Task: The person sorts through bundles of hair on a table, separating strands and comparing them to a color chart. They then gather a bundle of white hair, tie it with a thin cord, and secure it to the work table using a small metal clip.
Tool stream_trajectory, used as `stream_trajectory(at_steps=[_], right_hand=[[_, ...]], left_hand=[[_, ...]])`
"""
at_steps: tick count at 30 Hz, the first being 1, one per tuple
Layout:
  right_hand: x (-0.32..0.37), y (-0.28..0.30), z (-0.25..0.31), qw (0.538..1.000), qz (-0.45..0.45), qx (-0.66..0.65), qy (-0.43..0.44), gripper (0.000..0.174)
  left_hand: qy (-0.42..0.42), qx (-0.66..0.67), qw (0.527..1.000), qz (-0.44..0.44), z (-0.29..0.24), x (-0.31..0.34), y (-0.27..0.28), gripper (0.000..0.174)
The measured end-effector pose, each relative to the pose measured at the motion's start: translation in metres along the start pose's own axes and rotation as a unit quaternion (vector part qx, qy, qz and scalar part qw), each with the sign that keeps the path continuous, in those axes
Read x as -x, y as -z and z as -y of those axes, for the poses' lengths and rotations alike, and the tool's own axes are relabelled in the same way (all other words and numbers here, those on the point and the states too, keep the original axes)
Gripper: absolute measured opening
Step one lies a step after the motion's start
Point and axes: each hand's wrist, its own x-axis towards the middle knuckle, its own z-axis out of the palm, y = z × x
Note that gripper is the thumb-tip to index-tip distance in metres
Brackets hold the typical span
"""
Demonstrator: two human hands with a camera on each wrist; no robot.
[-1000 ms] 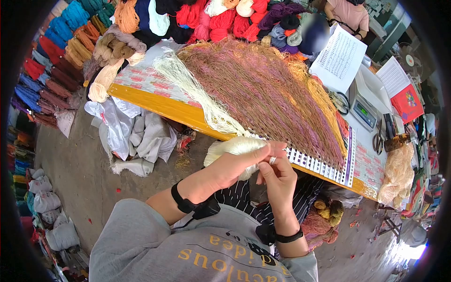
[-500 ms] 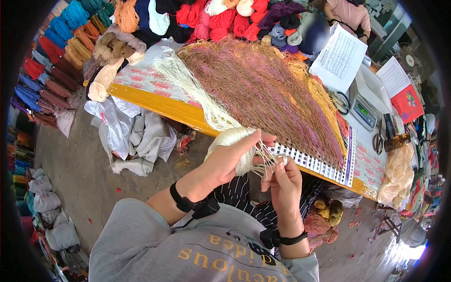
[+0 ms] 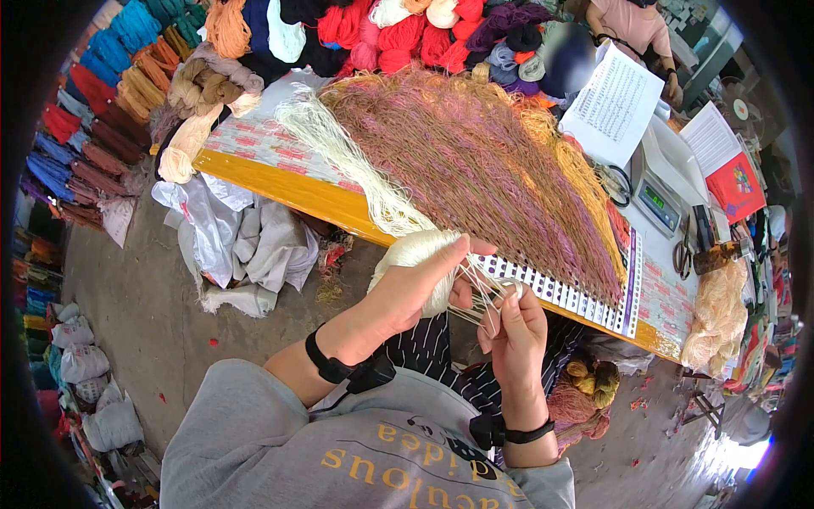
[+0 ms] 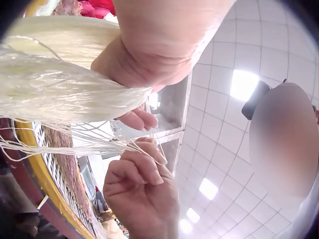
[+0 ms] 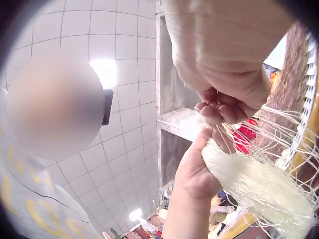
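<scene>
A cream skein of yarn (image 3: 413, 254) hangs over my left hand (image 3: 405, 293), whose thumb and fingers grip it near the table's front edge. Several loose strands run from the skein to my right hand (image 3: 517, 339), which pinches them between thumb and curled fingers. In the left wrist view the skein (image 4: 65, 94) fills the left side, with my right hand (image 4: 142, 191) below it holding the strands. The right wrist view shows the skein (image 5: 259, 184) beside my left hand (image 5: 194, 174), and my right hand (image 5: 224, 64) close above.
Brown, purple and yellow yarn (image 3: 475, 170) covers the table, beside a punched white strip (image 3: 560, 299) and a cream bundle (image 3: 356, 170). A scale (image 3: 660, 199), scissors (image 3: 682, 258) and papers (image 3: 612, 106) lie at the right. Coloured skeins (image 3: 407, 42) line the back; another person (image 3: 632, 30) is behind.
Since a second ago, my right hand has moved slightly right and away from my left, and strands now stretch between them. The skein has shifted a little. The person behind has moved an arm.
</scene>
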Motion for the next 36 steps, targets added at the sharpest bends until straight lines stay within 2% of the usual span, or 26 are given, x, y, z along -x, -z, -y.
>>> stream_trajectory(at_steps=[5, 8, 10, 11, 13, 15, 18, 19, 21, 23, 25, 27, 32, 36], right_hand=[[0.0, 0.002, -0.001, 1.0, 0.012, -0.002, 0.007, 0.013], [0.002, -0.001, 0.004, 1.0, -0.008, -0.016, -0.012, 0.018], [0.002, 0.0, 0.013, 0.988, 0.067, -0.006, -0.14, 0.026], [0.002, 0.006, 0.013, 0.988, 0.067, -0.006, -0.14, 0.026], [0.004, 0.017, 0.01, 0.962, 0.212, 0.064, -0.159, 0.03], [0.004, 0.011, 0.005, 0.985, 0.175, 0.012, -0.01, 0.029], [-0.005, 0.015, 0.005, 0.986, 0.017, -0.148, 0.076, 0.027], [-0.007, 0.013, 0.009, 0.977, -0.05, -0.191, 0.08, 0.027], [-0.012, 0.02, 0.008, 0.983, -0.068, -0.148, 0.089, 0.024], [-0.009, 0.013, 0.003, 0.994, -0.079, 0.05, 0.06, 0.021], [-0.005, 0.0, 0.003, 0.98, -0.059, 0.192, 0.016, 0.014], [-0.006, -0.009, -0.008, 0.969, -0.035, 0.234, 0.07, 0.012], [-0.006, -0.009, -0.01, 0.976, -0.028, 0.207, 0.066, 0.012], [-0.003, -0.007, -0.007, 0.981, -0.01, 0.185, 0.054, 0.015]], left_hand=[[0.002, 0.017, 1.0, 0.004, 0.002, -0.002, -0.001, 0.038], [0.017, 0.051, 0.998, 0.014, -0.004, 0.0, -0.004, 0.038], [0.029, 0.047, 0.998, 0.014, -0.004, -0.001, -0.002, 0.039], [0.041, 0.043, 0.998, 0.015, -0.004, -0.002, -0.001, 0.041], [0.023, 0.004, 1.0, 0.013, 0.002, -0.003, 0.002, 0.043], [0.005, -0.035, 0.999, 0.011, 0.005, -0.003, 0.007, 0.045], [0.068, 0.086, 0.982, 0.156, 0.001, -0.004, 0.021, 0.053], [0.067, 0.086, 0.982, 0.156, 0.004, -0.003, 0.017, 0.053], [0.035, 0.094, 0.995, 0.026, 0.003, -0.001, -0.002, 0.05], [0.016, 0.086, 0.995, 0.052, 0.01, -0.005, -0.001, 0.048], [-0.002, 0.079, 0.994, 0.078, 0.013, -0.005, -0.001, 0.046], [0.042, 0.037, 0.994, 0.099, 0.012, -0.001, -0.005, 0.048], [0.042, 0.007, 0.995, 0.092, 0.012, 0.001, -0.005, 0.047], [0.057, 0.078, 0.99, 0.105, 0.014, -0.003, 0.003, 0.045]])
